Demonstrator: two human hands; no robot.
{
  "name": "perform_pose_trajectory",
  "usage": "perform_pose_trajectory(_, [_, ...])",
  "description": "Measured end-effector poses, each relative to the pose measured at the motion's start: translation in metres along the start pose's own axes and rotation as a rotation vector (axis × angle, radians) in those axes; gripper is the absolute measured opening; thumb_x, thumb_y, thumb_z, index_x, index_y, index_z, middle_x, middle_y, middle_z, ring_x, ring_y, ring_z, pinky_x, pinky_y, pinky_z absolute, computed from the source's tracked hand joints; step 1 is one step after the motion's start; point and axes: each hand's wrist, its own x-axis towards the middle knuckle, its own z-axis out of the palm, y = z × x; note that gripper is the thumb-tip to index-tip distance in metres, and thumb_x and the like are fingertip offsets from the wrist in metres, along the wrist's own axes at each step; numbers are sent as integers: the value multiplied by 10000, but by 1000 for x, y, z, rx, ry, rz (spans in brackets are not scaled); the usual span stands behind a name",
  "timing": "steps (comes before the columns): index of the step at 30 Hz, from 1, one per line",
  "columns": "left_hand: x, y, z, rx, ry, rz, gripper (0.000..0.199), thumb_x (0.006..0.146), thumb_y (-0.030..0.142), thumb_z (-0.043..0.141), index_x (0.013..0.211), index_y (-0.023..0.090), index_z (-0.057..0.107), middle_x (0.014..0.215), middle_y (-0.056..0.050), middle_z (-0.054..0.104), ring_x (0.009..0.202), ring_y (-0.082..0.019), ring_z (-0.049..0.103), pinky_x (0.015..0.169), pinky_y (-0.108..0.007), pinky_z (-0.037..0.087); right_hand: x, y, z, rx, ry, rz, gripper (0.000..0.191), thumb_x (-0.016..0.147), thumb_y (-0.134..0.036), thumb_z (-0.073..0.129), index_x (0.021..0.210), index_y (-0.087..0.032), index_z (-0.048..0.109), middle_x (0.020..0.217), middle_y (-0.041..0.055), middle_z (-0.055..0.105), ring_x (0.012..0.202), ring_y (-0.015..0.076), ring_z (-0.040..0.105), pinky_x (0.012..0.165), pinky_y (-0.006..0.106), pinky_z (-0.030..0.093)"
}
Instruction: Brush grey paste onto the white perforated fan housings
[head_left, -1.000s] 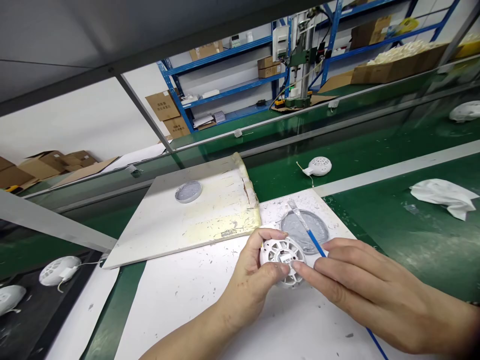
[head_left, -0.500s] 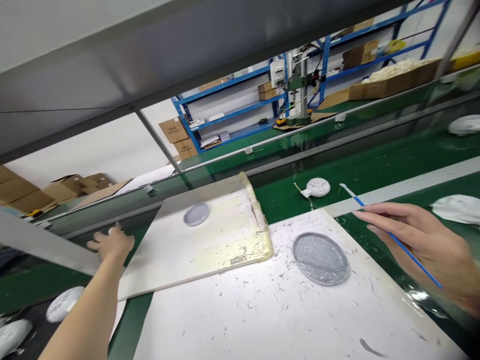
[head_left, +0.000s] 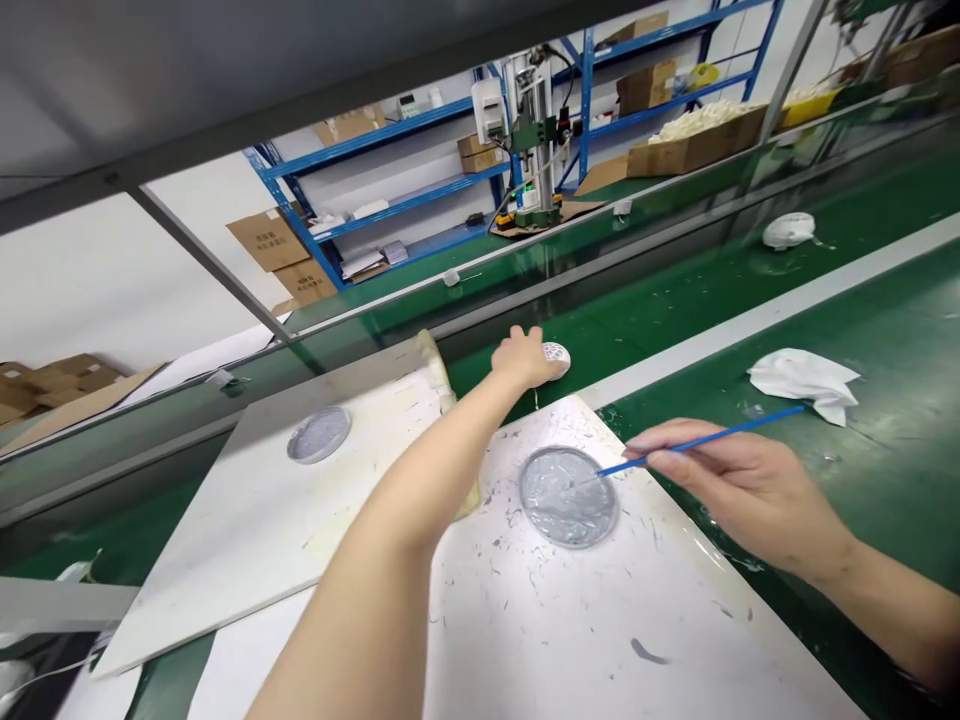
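My right hand (head_left: 739, 490) pinches a thin blue-handled brush (head_left: 697, 440). The brush's pale tip dips into grey paste in a round shallow dish (head_left: 568, 500) on the white board. My left hand (head_left: 521, 358) reaches far forward over a small white round part (head_left: 556, 358) with a perforated face, lying on the green bench. Its fingers look spread, and it covers the part's narrow end; the thumb is at the part's near edge. A second shallow dish (head_left: 319, 434) with grey content sits on the left board.
A paint-flecked white board (head_left: 517, 630) lies in front of me, beside a raised board (head_left: 225, 520). To the right are a crumpled white cloth (head_left: 802, 378) and another white part (head_left: 789, 231). A metal rail (head_left: 480, 320) runs behind, and an overhead shelf (head_left: 225, 80) hangs low.
My left hand has swung from the far left to the perforated white part. My right hand has brought the brush tip down into the paste dish. The view has turned right.
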Motion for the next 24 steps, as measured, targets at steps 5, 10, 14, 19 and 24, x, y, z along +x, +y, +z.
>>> perform_pose_trajectory(5, [13, 9, 22, -148, -44, -75, 560, 493, 194, 853, 1008, 187, 634, 1226, -158, 579, 1222, -424, 487, 1014, -559, 363, -5, -5, 1, -18, -121, -181, 118, 891, -219, 611, 901, -262, 720, 849, -25, 754, 800, 120, 714, 735, 180, 569])
perform_pose_trajectory(10, [-13, -17, -24, -556, 140, -134, 574, 543, 115, 829, 1057, 205, 588, 1210, -113, 599, 1322, -363, 400, 1103, -517, 305, -7, -6, -3, -68, -121, -206, 98, 897, -209, 607, 893, -249, 696, 831, -36, 744, 782, 103, 706, 730, 167, 553])
perform_pose_trajectory(14, [-60, -44, -76, -1047, 258, -254, 416, 723, 119, 731, 1082, 184, 529, 1191, -82, 618, 1157, -240, 580, 997, -395, 483, -9, -2, 1, -78, -179, -170, 112, 906, -213, 592, 919, -250, 697, 869, -30, 744, 812, 114, 705, 751, 188, 557])
perform_pose_trajectory(19, [-125, -82, -101, -1583, 358, -443, 219, 876, 83, 546, 1067, 181, 501, 1118, -55, 643, 1082, -186, 646, 898, -331, 581, -11, 3, 12, -38, -216, -77, 144, 919, -257, 572, 945, -266, 713, 920, -22, 748, 867, 134, 702, 783, 217, 562])
perform_pose_trajectory(24, [-165, -109, -87, -1831, 390, -559, 227, 919, 126, 517, 1131, 204, 515, 1141, -81, 654, 1156, -246, 622, 841, -369, 618, -10, 1, 20, 60, -174, 141, 154, 889, -362, 609, 903, -265, 729, 900, 0, 756, 855, 159, 709, 784, 239, 571])
